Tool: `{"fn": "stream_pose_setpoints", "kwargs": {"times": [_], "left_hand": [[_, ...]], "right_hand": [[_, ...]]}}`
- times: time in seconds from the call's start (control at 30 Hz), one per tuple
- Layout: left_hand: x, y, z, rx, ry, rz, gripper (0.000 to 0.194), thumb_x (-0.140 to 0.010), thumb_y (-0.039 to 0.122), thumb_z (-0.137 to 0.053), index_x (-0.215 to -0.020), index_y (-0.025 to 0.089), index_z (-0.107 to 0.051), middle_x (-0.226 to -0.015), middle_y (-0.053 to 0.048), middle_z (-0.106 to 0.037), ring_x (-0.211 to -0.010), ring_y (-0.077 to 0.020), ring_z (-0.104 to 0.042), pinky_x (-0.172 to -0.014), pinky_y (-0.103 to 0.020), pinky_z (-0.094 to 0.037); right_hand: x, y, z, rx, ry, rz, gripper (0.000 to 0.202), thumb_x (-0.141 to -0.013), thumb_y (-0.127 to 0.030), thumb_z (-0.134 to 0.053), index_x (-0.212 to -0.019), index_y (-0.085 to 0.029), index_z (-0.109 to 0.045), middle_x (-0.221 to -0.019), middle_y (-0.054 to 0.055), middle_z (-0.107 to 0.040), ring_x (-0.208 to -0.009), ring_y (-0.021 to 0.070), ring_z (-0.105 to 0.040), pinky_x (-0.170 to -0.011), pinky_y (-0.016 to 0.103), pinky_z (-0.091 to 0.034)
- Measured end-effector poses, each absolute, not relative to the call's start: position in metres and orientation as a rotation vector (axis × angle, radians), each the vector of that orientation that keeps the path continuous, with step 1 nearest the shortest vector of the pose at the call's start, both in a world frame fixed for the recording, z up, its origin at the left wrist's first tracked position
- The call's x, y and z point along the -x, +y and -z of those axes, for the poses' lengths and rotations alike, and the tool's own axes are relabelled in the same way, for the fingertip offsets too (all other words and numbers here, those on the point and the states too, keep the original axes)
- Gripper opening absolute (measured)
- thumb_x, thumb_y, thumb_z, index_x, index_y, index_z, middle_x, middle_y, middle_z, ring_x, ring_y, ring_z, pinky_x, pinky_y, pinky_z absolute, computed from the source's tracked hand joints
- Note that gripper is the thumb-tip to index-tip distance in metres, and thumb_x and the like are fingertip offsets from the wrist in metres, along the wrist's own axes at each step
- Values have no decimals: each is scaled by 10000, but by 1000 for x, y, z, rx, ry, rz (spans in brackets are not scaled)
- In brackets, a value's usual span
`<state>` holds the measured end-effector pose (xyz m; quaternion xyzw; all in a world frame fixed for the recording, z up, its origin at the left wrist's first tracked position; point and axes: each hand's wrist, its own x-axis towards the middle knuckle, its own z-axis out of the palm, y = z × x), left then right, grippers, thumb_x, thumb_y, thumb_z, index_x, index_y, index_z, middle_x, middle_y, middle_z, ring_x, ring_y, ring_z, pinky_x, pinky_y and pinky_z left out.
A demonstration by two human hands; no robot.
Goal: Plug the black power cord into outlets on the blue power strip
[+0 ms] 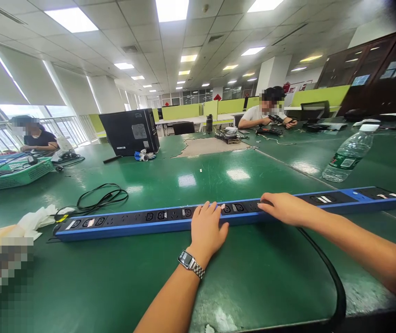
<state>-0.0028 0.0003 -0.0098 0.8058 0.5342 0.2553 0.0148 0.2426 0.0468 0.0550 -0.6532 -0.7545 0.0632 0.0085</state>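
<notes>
A long power strip (124,226) with a blue body and a black socket face lies across the green table in front of me. Small white labels dot its face, some looking torn. My left hand (207,229), with a watch (189,263) on its wrist, lies over the strip's middle, fingers stretched across the sockets and thumb apart by the near edge. Further right, my right hand (284,208) has its fingers curled and pressed on the strip; what its fingertips pinch is partly hidden. A thick black cable (329,273) runs from beneath this hand to the table's near edge.
A water bottle (348,155) stands behind the strip's right end. Coiled black cord (104,196) and crumpled white plastic (41,217) lie at left, near a green basket (33,173). Beyond are a black computer case (128,132) and two people (265,113) seated.
</notes>
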Motion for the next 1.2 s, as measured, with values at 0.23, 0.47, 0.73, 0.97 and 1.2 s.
{"fn": "stream_pose_setpoints", "kwargs": {"times": [0.23, 0.47, 0.73, 0.97, 1.2], "left_hand": [[3, 1, 10, -2510, 1659, -796, 454, -915, 339, -584, -1349, 210, -565, -1439, -67, -564, -1386, -280, -453, -1181, -494, -334], [3, 2, 11, -2510, 1661, -790, 457, -917, 344, -580, -1352, 203, -565, -1439, -65, -564, -1387, -281, -450, -1187, -492, -324], [3, 1, 10, -2532, 1652, -759, 491, -911, 354, -593, -1374, 196, -549, -1456, -73, -547, -1396, -294, -435, -1184, -505, -324], [4, 1, 8, -2543, 1674, -741, 439, -943, 304, -557, -1373, 212, -546, -1455, -57, -550, -1391, -279, -442, -1179, -493, -331], [5, 2, 9, -2551, 1681, -754, 394, -967, 270, -516, -1357, 234, -554, -1441, -34, -566, -1385, -273, -449, -1167, -507, -339]], "right_hand": [[-257, 51, -42, 2045, -2334, -123, 426, -924, -445, -402, -1054, -189, -716, -1062, 97, -747, -973, 266, -677, -803, 339, -484], [-247, 55, -50, 2081, -2295, -99, 432, -910, -480, -403, -957, -198, -728, -918, 91, -754, -860, 253, -684, -686, 317, -472], [-236, 55, -60, 2119, -2382, -184, 430, -945, -429, -358, -906, -190, -714, -867, 96, -737, -721, 220, -671, -664, 318, -444], [-212, 52, -60, 2182, -2412, -35, 428, -944, -438, -382, -935, -189, -731, -1027, 139, -730, -951, 281, -669, -750, 351, -458], [-219, 62, -60, 2243, -2376, -40, 430, -954, -412, -382, -1004, -172, -735, -1079, 142, -731, -1008, 288, -661, -774, 349, -462]]}}
